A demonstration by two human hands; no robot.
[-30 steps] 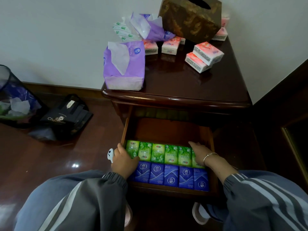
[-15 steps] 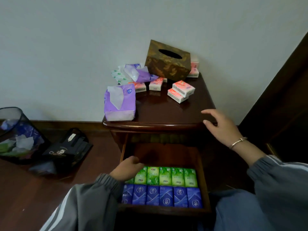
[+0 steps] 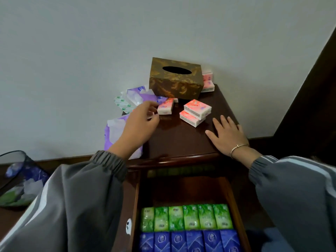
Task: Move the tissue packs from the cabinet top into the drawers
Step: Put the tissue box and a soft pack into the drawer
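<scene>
Small pink tissue packs lie on the dark wooden cabinet top [image 3: 174, 139]: one [image 3: 165, 106] near the back left, two stacked [image 3: 196, 111] in the middle, more [image 3: 207, 82] behind the brown tissue box. My left hand [image 3: 140, 122] hovers over the top with fingers apart, fingertips close to the single pink pack, holding nothing. My right hand [image 3: 226, 136] lies flat and open on the cabinet top, right of the stacked packs. Below, the open drawer [image 3: 135, 206] holds a row of green packs [image 3: 185, 217] and a row of blue packs [image 3: 189, 240].
A brown patterned tissue box [image 3: 175, 79] stands at the back of the cabinet. Purple soft tissue bags [image 3: 116, 131] and a green-printed pack [image 3: 123, 104] crowd the left side. A black mesh bin [image 3: 18, 179] with waste stands on the floor at left. Dark wood panelling rises at right.
Both hands left the drawer and rose to the cabinet top. The left hand reached toward the pink pack; the right settled flat on the top. The view tilted upward.
</scene>
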